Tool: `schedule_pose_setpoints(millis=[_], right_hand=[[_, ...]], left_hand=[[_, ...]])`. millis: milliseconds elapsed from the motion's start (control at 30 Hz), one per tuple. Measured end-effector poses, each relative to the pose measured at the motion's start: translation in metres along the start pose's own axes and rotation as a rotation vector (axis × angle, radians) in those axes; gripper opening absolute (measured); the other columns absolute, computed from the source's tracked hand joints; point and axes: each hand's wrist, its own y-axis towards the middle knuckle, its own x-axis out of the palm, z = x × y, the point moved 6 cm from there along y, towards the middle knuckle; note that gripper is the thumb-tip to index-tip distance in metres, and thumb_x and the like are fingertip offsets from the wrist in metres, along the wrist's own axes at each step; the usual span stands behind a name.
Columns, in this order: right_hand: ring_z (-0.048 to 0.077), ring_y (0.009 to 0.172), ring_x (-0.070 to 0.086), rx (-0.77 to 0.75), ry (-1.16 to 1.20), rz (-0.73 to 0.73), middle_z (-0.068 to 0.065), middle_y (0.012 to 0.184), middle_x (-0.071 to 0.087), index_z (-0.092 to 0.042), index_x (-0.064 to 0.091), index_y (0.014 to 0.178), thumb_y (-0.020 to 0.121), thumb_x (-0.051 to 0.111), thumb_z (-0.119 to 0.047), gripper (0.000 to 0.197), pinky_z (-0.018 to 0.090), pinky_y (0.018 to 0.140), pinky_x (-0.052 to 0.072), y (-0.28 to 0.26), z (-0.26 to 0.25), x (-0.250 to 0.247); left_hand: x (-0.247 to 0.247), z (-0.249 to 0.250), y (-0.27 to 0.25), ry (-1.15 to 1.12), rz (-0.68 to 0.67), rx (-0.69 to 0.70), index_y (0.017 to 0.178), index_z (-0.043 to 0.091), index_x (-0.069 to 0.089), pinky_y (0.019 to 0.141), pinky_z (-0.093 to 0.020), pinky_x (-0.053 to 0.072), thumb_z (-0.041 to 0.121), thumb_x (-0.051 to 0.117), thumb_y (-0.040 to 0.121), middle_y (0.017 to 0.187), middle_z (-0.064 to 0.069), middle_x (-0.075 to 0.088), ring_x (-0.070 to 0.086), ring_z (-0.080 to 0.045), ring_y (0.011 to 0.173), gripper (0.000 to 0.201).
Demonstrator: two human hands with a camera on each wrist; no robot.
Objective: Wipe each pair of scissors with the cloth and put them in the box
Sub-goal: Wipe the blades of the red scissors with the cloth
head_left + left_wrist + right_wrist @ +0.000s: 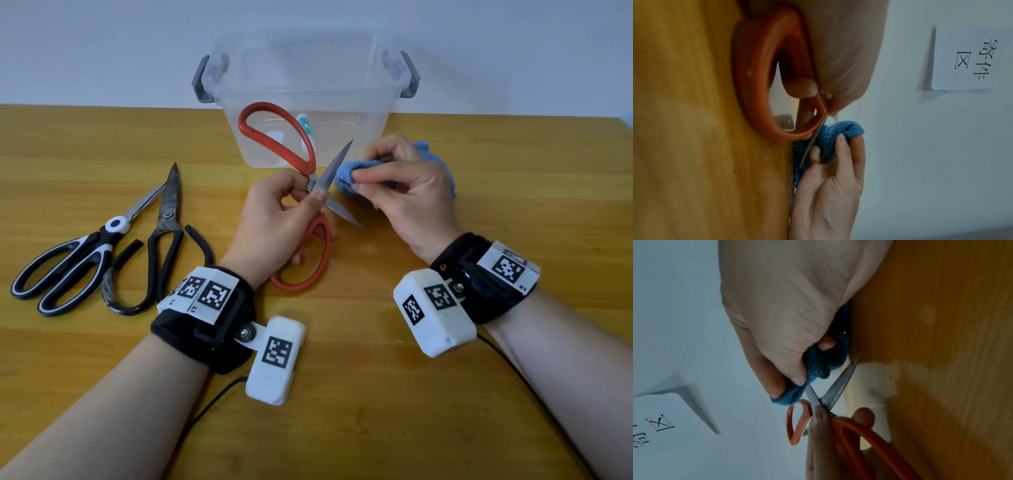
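Red-handled scissors (310,161), blades spread wide, sit above the worktop (342,394) in front of the clear box (305,102). The left hand (274,222) pinches them at the pivot, while the right hand (407,192) pinches the blue cloth (346,171) onto one blade. Two black pairs (102,246) lie at left.

1. The box (306,102) stands at the far edge of the table (342,411), open on top.
2. The open red scissors (310,192) and the cloth (349,171) sit just in front of it.
3. Two black scissors (102,246) lie on the left.
4. The near table and far right lie bare.
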Motion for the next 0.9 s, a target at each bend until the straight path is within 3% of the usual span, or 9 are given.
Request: schedule_pose_setpoints(millis=[233, 333, 400, 533, 733, 833, 900], right_hand=[[0.016, 0.1, 0.059, -0.014, -0.155, -0.173, 0.012, 0.1, 0.058, -0.013, 0.077, 0.11, 0.092, 0.071, -0.005, 0.02, 0.023, 0.089, 0.048, -0.003, -0.005, 0.014], [0.024, 0.1, 0.061, -0.025, -0.204, -0.274, 0.016, 0.101, 0.059, -0.013, 0.077, 0.112, 0.095, 0.069, -0.009, 0.019, 0.027, 0.09, 0.05, -0.005, -0.007, 0.021], [0.023, 0.098, 0.061, -0.01, -0.229, -0.278, 0.016, 0.1, 0.06, -0.013, 0.078, 0.111, 0.095, 0.069, -0.01, 0.018, 0.024, 0.088, 0.05, -0.005, -0.007, 0.023], [0.01, 0.093, 0.059, 0.013, -0.252, -0.207, 0.008, 0.096, 0.059, -0.013, 0.079, 0.106, 0.093, 0.072, -0.009, 0.016, 0.014, 0.083, 0.045, -0.004, -0.005, 0.02], [0.01, 0.088, 0.059, 0.089, -0.291, 0.037, 0.012, 0.096, 0.063, -0.025, 0.076, 0.106, 0.092, 0.073, -0.015, 0.017, 0.012, 0.076, 0.046, -0.001, 0.003, 0.001], [0.009, 0.086, 0.057, 0.116, -0.237, 0.134, 0.016, 0.098, 0.063, -0.02, 0.076, 0.109, 0.094, 0.07, -0.01, 0.019, 0.013, 0.075, 0.044, 0.0, 0.007, -0.009], [0.01, 0.089, 0.058, 0.11, -0.183, 0.118, 0.016, 0.099, 0.064, -0.019, 0.076, 0.108, 0.093, 0.07, -0.008, 0.02, 0.015, 0.077, 0.044, 0.0, 0.006, -0.008]], left_hand=[[0.005, -0.001, 0.0, 0.019, -0.087, -0.004, 0.096, 0.007, 0.054, 0.033, -0.021, 0.032, 0.016, 0.058, 0.105, 0.071, -0.013, 0.076, 0.044, -0.019, 0.027, 0.013], [0.005, 0.0, 0.0, 0.042, -0.111, 0.001, 0.095, 0.009, 0.057, 0.033, -0.022, 0.034, 0.014, 0.056, 0.105, 0.071, -0.012, 0.076, 0.045, -0.02, 0.029, 0.011], [0.006, -0.001, 0.0, 0.06, -0.127, -0.019, 0.096, 0.006, 0.057, 0.033, -0.023, 0.034, 0.014, 0.054, 0.106, 0.071, -0.013, 0.076, 0.046, -0.021, 0.029, 0.012], [0.006, -0.002, 0.0, 0.07, -0.136, -0.009, 0.099, 0.0, 0.055, 0.032, -0.023, 0.032, 0.014, 0.054, 0.106, 0.071, -0.016, 0.075, 0.047, -0.021, 0.029, 0.016], [0.008, 0.001, -0.002, 0.065, -0.162, 0.028, 0.092, 0.008, 0.051, 0.031, -0.023, 0.03, 0.017, 0.054, 0.107, 0.069, -0.017, 0.074, 0.049, -0.017, 0.029, 0.018], [0.007, 0.0, -0.001, 0.088, -0.128, 0.022, 0.09, 0.012, 0.051, 0.032, -0.024, 0.032, 0.021, 0.055, 0.106, 0.07, -0.019, 0.073, 0.051, -0.025, 0.031, 0.019], [0.005, -0.002, 0.001, 0.075, -0.087, 0.012, 0.09, 0.01, 0.05, 0.033, -0.024, 0.032, 0.019, 0.056, 0.106, 0.073, -0.023, 0.072, 0.051, -0.022, 0.03, 0.019]])
